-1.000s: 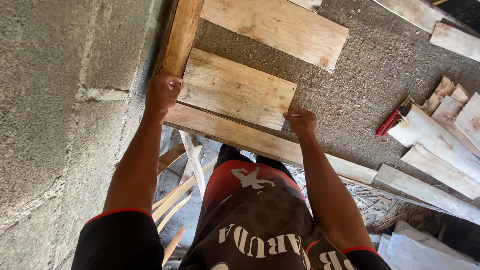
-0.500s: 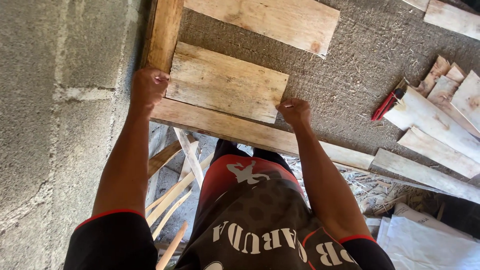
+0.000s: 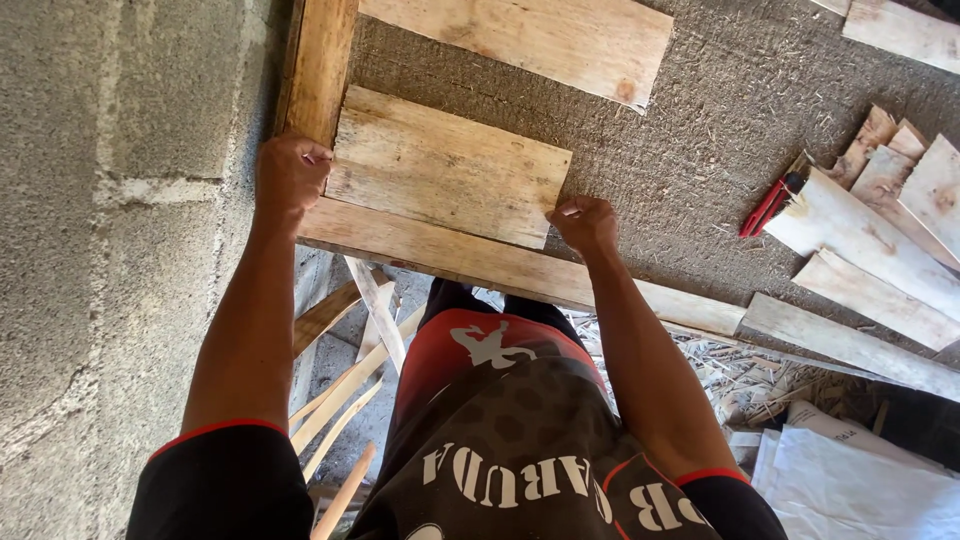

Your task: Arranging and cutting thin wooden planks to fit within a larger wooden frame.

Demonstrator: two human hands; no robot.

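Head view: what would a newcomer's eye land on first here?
Two hands grip a short wooden board at centre: the left hand at its left end, the right hand at its lower right corner. A red-handled tool lies at right beside stacked wood offcuts.

The short board (image 3: 445, 170) lies on the rough surface (image 3: 700, 150), between the left hand (image 3: 290, 175) and the right hand (image 3: 585, 225); a long plank (image 3: 460, 255) runs along its near edge; another board (image 3: 530, 40) lies beyond it; the block wall (image 3: 120, 200) stands left; loose planks (image 3: 870, 250) and a red tool (image 3: 765, 208) lie right.
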